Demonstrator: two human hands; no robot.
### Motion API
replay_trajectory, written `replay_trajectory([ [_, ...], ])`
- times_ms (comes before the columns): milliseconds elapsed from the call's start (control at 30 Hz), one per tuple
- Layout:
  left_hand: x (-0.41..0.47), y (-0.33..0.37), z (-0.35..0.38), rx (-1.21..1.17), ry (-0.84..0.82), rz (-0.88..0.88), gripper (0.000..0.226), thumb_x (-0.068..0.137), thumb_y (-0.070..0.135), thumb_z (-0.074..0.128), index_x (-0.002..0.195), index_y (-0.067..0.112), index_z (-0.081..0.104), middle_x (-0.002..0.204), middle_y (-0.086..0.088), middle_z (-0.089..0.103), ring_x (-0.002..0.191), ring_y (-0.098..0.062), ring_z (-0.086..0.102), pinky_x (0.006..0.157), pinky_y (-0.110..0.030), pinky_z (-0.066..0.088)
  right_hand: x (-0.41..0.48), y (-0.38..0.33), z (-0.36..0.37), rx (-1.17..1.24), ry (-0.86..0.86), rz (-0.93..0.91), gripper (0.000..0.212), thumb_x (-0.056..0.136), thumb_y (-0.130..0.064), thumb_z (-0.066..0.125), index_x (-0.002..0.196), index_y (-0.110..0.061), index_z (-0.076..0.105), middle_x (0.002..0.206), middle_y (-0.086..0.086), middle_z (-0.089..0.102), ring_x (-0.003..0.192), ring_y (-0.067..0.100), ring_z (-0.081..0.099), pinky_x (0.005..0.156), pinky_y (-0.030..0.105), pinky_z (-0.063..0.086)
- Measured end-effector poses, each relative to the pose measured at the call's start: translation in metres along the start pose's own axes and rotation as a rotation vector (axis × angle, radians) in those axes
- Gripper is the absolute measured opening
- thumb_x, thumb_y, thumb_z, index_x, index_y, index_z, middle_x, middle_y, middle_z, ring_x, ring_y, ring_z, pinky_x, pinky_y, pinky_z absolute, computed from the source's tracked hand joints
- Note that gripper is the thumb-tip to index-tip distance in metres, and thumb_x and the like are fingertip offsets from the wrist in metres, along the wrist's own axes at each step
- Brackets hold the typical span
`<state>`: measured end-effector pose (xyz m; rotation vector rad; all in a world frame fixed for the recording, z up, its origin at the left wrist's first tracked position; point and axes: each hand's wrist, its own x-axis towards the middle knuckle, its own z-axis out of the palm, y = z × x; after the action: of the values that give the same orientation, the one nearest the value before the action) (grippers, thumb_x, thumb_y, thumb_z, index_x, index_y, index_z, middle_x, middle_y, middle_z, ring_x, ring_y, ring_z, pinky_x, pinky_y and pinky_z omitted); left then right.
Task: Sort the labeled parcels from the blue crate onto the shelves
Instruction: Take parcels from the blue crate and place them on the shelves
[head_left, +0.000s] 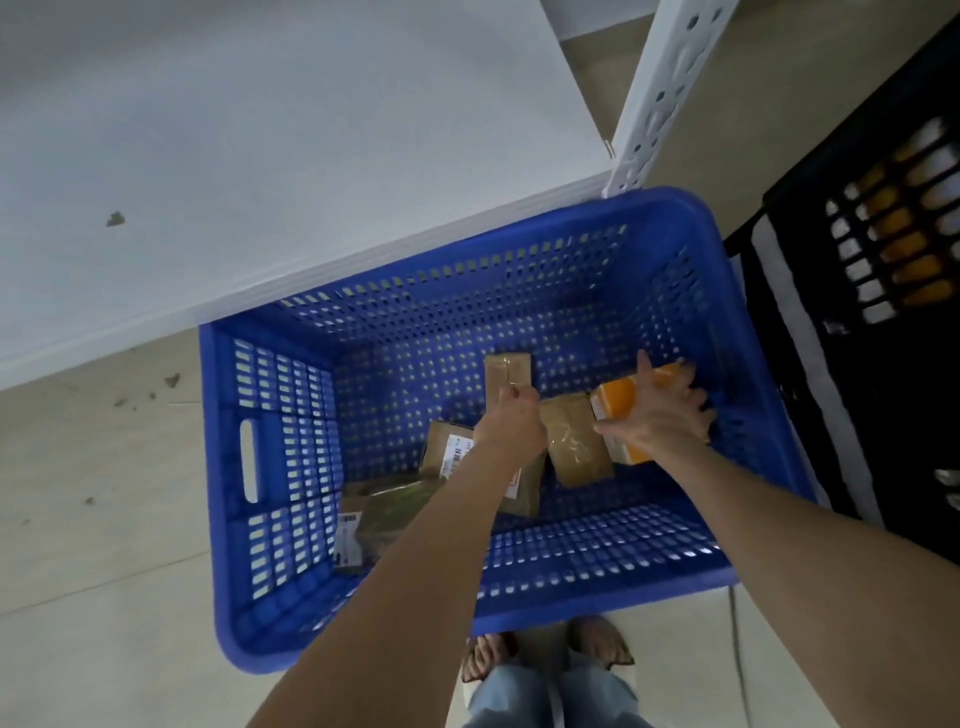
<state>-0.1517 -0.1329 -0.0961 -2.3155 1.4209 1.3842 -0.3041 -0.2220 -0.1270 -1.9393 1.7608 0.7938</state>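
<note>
**Inside the blue perforated plastic crate (597, 545), both hands reach low**

Near the crate's far wall, the left hand (511, 421) is closed round the lower end of a small brown cardboard parcel (507, 370), holding it upright above the others. Over to the right, the right hand (660, 415) has its fingers spread and straight over an orange rectangular parcel (615, 402) close to the right wall. Motion blur smears the fingertips, so it seems to rest on the box rather than grip it.

Between the two hands, a brown tape-wrapped parcel (576, 452) lies on the crate floor, meeting the orange one's left edge. A flat brown parcel with a white barcode label (447, 447) sits just left of the left wrist. A greenish-brown wrapped parcel (379, 514) is pressed toward the near left wall. Blue mesh floor shows across the far left part of the crate.

A white shelf board (260, 156) covers the far left corner of the rim from view, and its white perforated steel upright (670, 83) stands at the far right corner. A black slotted crate (857, 260) stands just beside the right rim. Pale floor tiles (104, 519) spread along the left side.
</note>
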Motion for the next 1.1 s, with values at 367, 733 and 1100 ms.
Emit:
replay_trajectory([
  [367,0.005,-0.037,0.003,-0.07,0.052,-0.123,0.045,0.098,0.013,0.042,0.141,0.004,0.032,0.147,-0.019,0.026,0.121,-0.036,0.047,0.094,-0.042,0.044,-0.001,-0.042,0.01,0.126,0.08,0.018,0.094,0.058,-0.059,0.077,0.131,-0.026,0.028,0.139,0.021,0.021,0.125,0.044,0.028,0.096,0.053,0.039],
  [733,-0.146,-0.034,-0.109,-0.745,0.301,-0.501,0.065,0.095,0.048,0.041,0.136,-0.002,0.034,0.129,-0.018,0.053,0.114,-0.034,0.054,0.086,-0.038,0.044,-0.139,-0.102,-0.119,1.121,-0.239,-0.057,0.1,0.058,-0.048,0.083,0.14,-0.03,0.027,0.138,0.01,0.041,0.119,0.032,0.047,0.096,0.047,0.044],
  [1100,-0.36,-0.01,-0.265,-1.535,0.42,-0.475,0.083,0.081,0.065,0.055,0.143,0.014,0.033,0.144,-0.013,0.043,0.131,-0.039,0.04,0.103,-0.065,0.031,-0.328,-0.125,-0.274,1.501,-0.83,-0.231,0.065,0.059,-0.028,0.085,0.115,-0.018,0.053,0.115,0.014,0.063,0.106,0.033,0.062,0.082,0.046,0.056],
])
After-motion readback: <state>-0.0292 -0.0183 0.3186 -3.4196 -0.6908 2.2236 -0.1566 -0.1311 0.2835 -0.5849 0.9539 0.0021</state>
